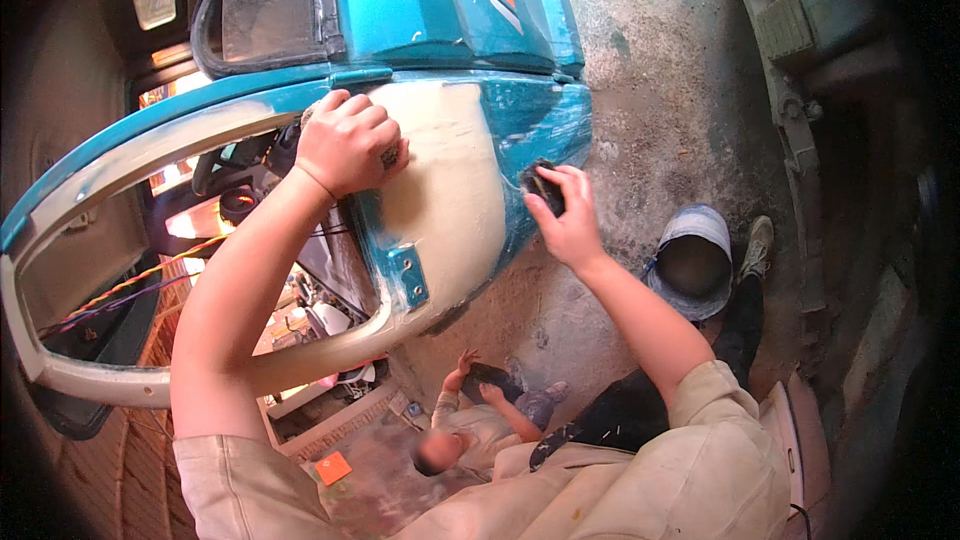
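Cream filler, smoothed across worn blue paint, covers the broad panel [450, 180] at the centre of the frame, where a person works with both bare hands. Wide and curved, the panel runs into the window frame [330, 353] sweeping to the far left, with a glossy blue body section [440, 0] above. It looks stiff and too heavy to lift casually; the filled face, probably dusty and a little slick, would give poor purchase and could chip at its edges. The surest hold appears to be the rim of the window frame, left of centre.

Right of centre, the right hand [570, 215] has its thumb and fingers narrowly spaced, pinching a dark block [545, 190] against the panel's blue margin. Small and seemingly light, the block is best taken by its sides, leaving the working face free. Upper left of centre, the left hand [350, 145] rests at the window frame's upper corner, fingers bent over (whether they grip the rim or cover a pad, one cannot tell).

A pale bucket [690, 225] stands at right on the dusty floor; another person [470, 435] sits low at bottom centre, near an orange square [333, 468].
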The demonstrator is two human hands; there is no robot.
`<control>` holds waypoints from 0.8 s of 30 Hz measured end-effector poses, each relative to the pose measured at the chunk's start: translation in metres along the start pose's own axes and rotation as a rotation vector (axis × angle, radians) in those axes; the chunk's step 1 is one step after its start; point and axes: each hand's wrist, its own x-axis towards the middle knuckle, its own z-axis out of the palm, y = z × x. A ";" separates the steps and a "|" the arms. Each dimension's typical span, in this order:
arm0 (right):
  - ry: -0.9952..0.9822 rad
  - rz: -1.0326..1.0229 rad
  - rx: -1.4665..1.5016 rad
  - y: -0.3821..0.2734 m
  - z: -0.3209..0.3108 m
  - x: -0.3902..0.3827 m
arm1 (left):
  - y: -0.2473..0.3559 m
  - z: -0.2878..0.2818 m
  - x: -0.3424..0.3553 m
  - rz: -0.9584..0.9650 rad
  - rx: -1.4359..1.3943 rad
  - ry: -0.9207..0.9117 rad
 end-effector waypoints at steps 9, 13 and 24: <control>0.148 -0.273 -0.064 -0.040 0.114 -0.035 | -0.003 0.004 -0.009 0.064 -0.124 0.112; 0.271 -0.258 -0.140 -0.062 0.126 0.028 | -0.005 0.005 -0.009 0.077 -0.138 0.104; 0.310 -0.252 -0.126 -0.066 0.136 0.048 | -0.014 0.009 -0.011 0.103 -0.183 0.154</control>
